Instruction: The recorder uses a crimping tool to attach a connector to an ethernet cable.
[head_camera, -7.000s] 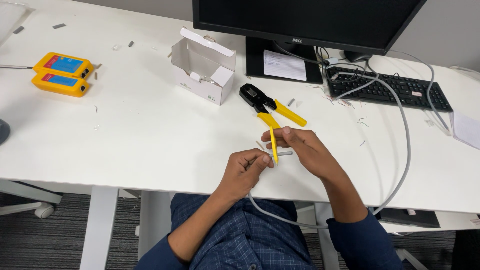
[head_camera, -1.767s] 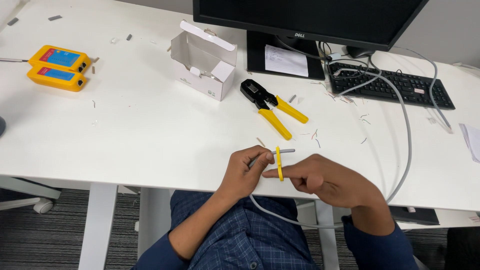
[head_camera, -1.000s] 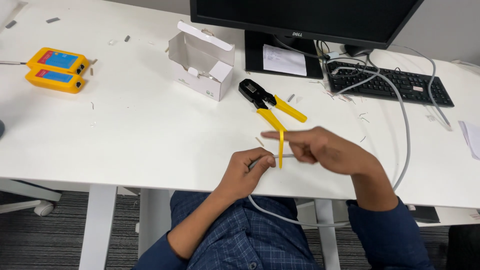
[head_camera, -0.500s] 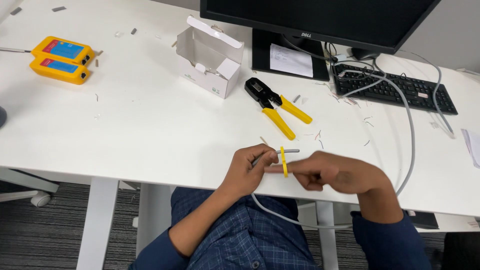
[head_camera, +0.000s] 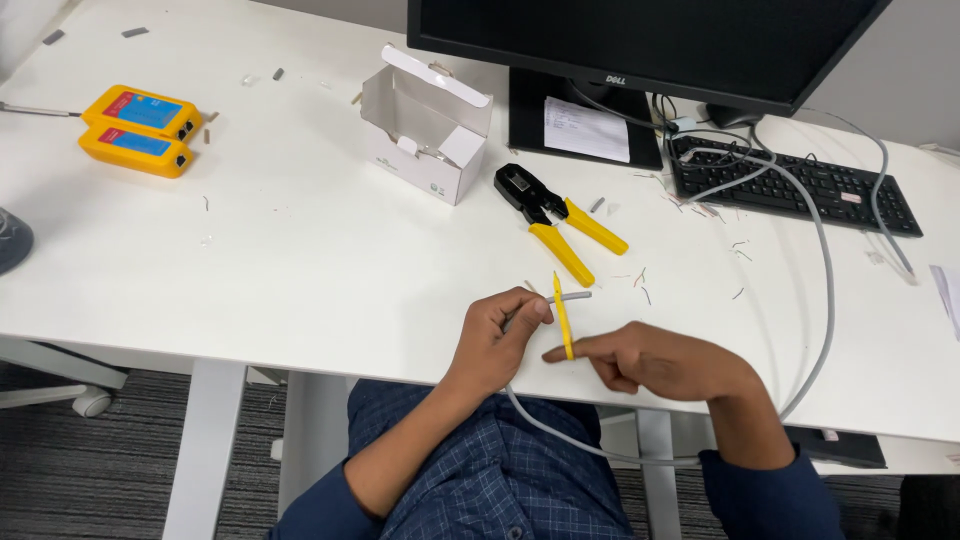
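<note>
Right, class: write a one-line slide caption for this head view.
Left hand pinches a grey cable; right hand holds a slim yellow tool against it.

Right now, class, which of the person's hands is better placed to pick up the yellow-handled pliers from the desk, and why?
Probably the right hand. It lies nearer the pliers and holds only a thin yellow tool. The left hand is pinching the end of the grey cable.

one head-worn view looks steeply down at the desk (head_camera: 250, 270).
</note>
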